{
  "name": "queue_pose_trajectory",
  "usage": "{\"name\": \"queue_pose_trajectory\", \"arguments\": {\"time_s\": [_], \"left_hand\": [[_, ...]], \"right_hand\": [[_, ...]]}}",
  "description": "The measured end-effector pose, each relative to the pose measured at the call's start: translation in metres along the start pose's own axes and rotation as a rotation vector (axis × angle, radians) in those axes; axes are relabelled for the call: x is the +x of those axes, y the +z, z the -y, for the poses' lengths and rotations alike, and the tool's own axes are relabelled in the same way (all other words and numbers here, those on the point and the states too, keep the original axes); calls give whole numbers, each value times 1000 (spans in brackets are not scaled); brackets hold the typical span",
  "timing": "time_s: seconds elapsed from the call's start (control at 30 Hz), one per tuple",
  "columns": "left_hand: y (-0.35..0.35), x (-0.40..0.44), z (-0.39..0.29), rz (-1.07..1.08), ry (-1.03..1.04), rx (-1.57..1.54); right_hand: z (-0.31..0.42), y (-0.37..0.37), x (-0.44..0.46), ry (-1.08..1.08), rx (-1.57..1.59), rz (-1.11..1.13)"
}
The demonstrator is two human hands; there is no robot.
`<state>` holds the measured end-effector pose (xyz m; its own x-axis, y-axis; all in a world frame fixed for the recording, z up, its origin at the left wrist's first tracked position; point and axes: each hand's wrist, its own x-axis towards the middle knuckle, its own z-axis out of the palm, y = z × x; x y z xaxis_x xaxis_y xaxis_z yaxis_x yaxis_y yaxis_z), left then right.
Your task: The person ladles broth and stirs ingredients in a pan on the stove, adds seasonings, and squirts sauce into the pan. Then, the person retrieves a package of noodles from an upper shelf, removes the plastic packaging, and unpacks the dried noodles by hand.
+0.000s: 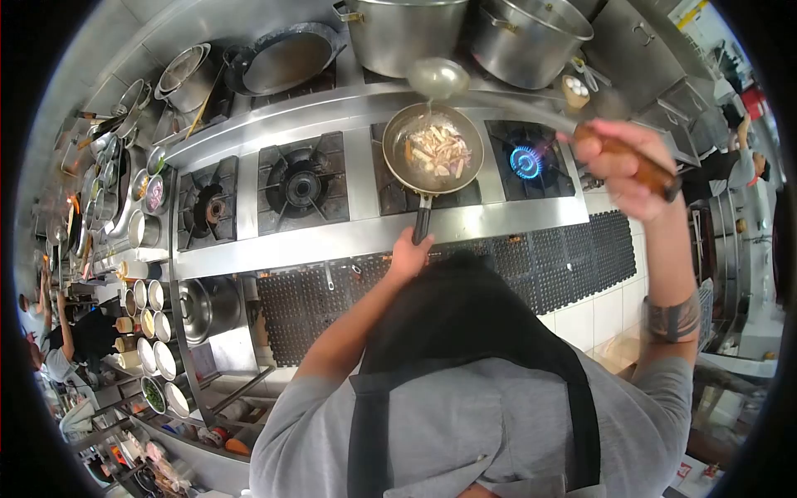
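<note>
My left hand (409,256) is closed around the black handle of a frying pan (393,172) over a burner. Pale strips of food with some purplish bits (440,151) lie in the pan. Raised at the right, my right hand (633,166) grips the wooden handle of a ladle (438,79), partly blurred by motion. The ladle's bowl hangs just above the pan's far rim, and a thin stream seems to run from it into the pan.
A blue flame (525,163) burns on the right burner. Two large pots (407,37) and a wide dark pan (290,62) stand behind the stove. Metal containers (166,361) line the left counter. Other people (62,361) are at the far left and right.
</note>
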<state>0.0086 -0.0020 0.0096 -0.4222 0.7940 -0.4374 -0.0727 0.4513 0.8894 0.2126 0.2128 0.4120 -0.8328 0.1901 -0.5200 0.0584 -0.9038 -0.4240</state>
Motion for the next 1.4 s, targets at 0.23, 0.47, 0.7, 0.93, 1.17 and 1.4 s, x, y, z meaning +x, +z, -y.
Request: {"name": "queue_pose_trajectory", "arguments": {"time_s": [0.23,0.47,0.7,0.93,1.17,1.4], "left_hand": [[-3,-18,-19,-20,-15,-38],[0,-24,-10,-69,34,-20],[8,-5,35,-174,209,38],[-3,-14,12,-82,27,110],[-25,-30,12,-25,-15,-118],[-82,-82,102,-215,-11,-38]], "right_hand": [[-102,-92,63,-159,-437,-422],[-187,-157,69,-231,-1228,-635],[-200,-213,41,-616,-1781,-716],[-107,-144,84,-1102,-1667,-602],[73,-30,188,-953,-1949,-755],[96,18,223,-796,-1791,-818]]}}
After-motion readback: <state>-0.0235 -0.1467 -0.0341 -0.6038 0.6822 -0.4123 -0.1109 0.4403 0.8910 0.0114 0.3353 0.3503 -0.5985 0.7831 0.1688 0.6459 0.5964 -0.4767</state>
